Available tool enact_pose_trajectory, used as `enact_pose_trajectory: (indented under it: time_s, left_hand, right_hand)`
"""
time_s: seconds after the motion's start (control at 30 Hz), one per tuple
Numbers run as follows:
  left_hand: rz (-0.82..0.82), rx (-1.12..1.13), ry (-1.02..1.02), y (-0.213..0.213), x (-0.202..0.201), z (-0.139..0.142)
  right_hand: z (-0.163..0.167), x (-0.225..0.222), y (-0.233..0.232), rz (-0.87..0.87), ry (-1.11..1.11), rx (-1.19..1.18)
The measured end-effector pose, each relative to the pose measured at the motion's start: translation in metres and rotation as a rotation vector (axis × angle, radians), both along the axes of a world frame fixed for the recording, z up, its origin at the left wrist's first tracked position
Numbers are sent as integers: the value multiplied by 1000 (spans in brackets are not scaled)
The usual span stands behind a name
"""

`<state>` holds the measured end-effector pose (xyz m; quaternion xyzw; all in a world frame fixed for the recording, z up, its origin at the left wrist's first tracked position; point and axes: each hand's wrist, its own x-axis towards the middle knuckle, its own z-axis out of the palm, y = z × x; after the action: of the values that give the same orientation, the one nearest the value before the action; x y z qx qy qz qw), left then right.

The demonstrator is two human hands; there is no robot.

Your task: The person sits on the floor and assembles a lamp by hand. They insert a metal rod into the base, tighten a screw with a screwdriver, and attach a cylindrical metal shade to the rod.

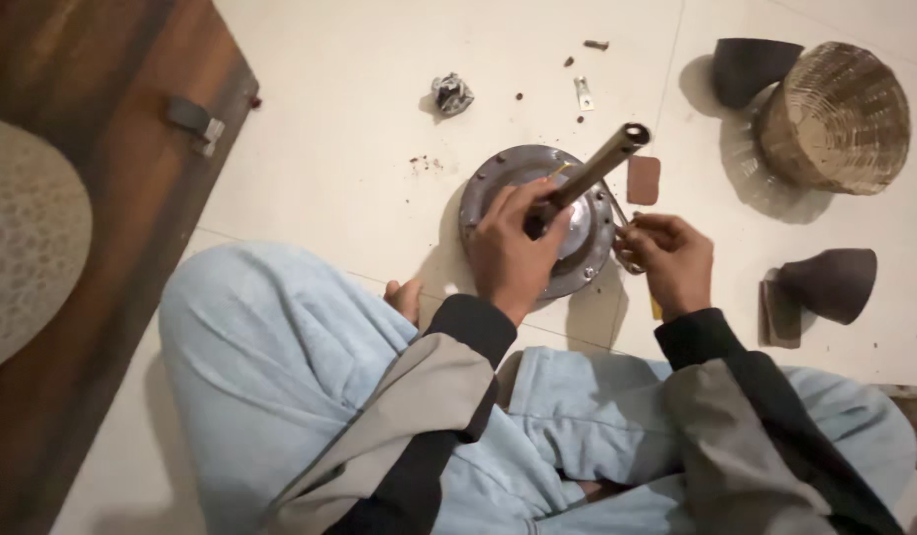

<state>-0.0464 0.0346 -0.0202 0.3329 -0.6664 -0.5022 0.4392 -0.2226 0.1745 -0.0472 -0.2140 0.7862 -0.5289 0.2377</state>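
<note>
On floor tiles around me: overturned woven basket (835, 117) top R w/ dark cone (751, 65) beside it, 2nd dark cone (831, 282) lower R, brown pad (643, 179), loose screws & a crumpled scrap (450, 93); nothing blocks my reach. Round grey metal motor housing (538, 220) lies flat just past my knees, w/ a brass-coloured pipe (597, 168) rising tilted from its centre. My left hand (513, 248) is closed round the pipe's base; right hand (666, 256) pinches something small at the housing's R edge, can't tell what.

— That round housing (538, 220) under the left hand (510, 253) — bare metal, dull grey with a shinier centre?

— Yes, and the pipe (599, 168) looks like tarnished brass. The basket (835, 117) is rough woven cane; the floor (359, 89) is smooth pale tile, the door (102, 198) polished wood.
</note>
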Motion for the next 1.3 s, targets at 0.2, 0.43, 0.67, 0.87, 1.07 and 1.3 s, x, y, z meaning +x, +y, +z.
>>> enact_pose_trajectory:
  time_s: [0.2, 0.43, 0.67, 0.87, 1.07, 1.3]
  left_hand:
    - [12, -52, -3, -1, 1, -2]
    - [-3, -13, -27, -1, 4, -2]
    - [22, -94, -44, 0, 3, -4]
    - [4, -13, -71, -1, 4, -4]
    - [13, -3, -18, 2, 1, -7]
    - [24, 2, 16, 3, -2, -6]
  right_hand:
    - [-20, -6, 5, -93, -10, -22]
    - [-16, -11, -4, -301, 119, -3]
    - [-21, -19, -6, -263, 400, 147]
    - [-29, -17, -4, -94, 663, 412]
    - [-31, -18, -2, -162, 567, 305]
    - [-21, -18, 1, -256, 228, 63]
